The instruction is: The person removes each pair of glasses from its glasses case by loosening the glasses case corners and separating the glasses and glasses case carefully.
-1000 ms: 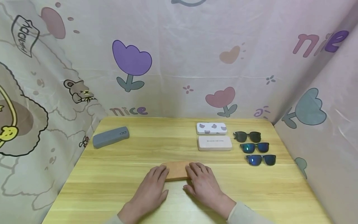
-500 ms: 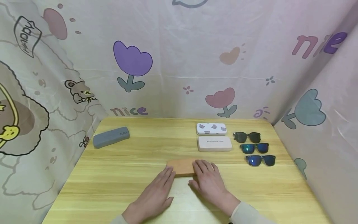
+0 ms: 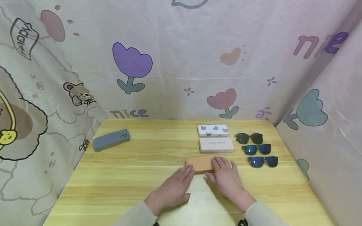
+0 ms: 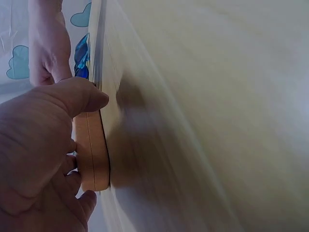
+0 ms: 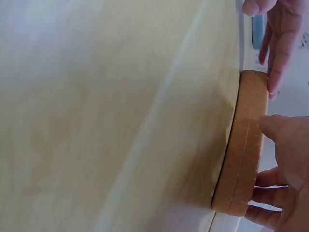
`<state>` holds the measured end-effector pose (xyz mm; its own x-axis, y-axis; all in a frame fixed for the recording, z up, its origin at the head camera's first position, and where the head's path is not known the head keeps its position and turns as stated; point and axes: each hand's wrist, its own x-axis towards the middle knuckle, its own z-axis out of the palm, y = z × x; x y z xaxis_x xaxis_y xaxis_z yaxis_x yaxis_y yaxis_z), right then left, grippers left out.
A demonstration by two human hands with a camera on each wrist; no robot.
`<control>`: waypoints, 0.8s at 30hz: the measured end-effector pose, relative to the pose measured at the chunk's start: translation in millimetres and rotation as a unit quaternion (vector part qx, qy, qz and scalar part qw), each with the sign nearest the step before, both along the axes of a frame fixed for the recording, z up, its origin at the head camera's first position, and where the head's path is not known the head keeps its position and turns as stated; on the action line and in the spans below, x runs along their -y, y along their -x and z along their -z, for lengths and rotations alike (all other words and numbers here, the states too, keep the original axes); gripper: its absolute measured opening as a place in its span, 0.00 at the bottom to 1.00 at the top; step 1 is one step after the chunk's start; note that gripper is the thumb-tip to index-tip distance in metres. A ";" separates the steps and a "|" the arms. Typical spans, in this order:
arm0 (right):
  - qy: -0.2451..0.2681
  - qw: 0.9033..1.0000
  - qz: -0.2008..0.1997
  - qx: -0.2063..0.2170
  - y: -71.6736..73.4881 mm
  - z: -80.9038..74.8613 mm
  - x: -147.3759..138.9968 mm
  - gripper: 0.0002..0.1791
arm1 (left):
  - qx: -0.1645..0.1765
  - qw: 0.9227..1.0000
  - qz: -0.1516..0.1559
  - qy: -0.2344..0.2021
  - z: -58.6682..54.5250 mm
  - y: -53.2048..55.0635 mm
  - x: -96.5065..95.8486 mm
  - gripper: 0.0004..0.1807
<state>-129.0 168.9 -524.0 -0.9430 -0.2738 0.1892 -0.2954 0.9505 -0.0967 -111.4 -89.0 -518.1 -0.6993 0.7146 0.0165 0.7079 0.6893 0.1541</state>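
I see the orange-brown case (image 3: 199, 164), plain, against the yellow wood-grain table (image 3: 113, 175). From my end the nearest sunglasses (image 3: 257, 162) look mirrored blue — and greyish-brown bear heads dot one white case (image 3: 213, 131).

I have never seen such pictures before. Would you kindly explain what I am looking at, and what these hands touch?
There is no machine here: you see a person's two bare hands. The wide picture comes from a camera worn on the head; the two sideways-looking ones come from cameras on the wrists. The left hand touches the left end of an orange case, and the right hand rests on its right end. The case lies on the table, not lifted. Around it are a grey case, a bear-print case, a plain pale case and three pairs of sunglasses.
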 end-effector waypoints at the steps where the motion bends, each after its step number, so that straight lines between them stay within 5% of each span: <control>1: 0.000 1.000 0.005 0.001 0.5 -0.9 -3.1 0.41 | -0.001 1.000 0.004 0.002 -0.2 1.7 -4.1 0.49; 14: 0.030 0.997 0.065 -0.002 5.9 -4.1 -35.6 0.37 | 0.020 0.999 0.033 0.018 2.6 27.8 -47.5 0.46; 24: 0.034 0.996 0.078 -0.008 10.6 -2.7 -44.7 0.35 | 0.028 0.999 0.032 0.021 -1.4 31.4 -61.9 0.45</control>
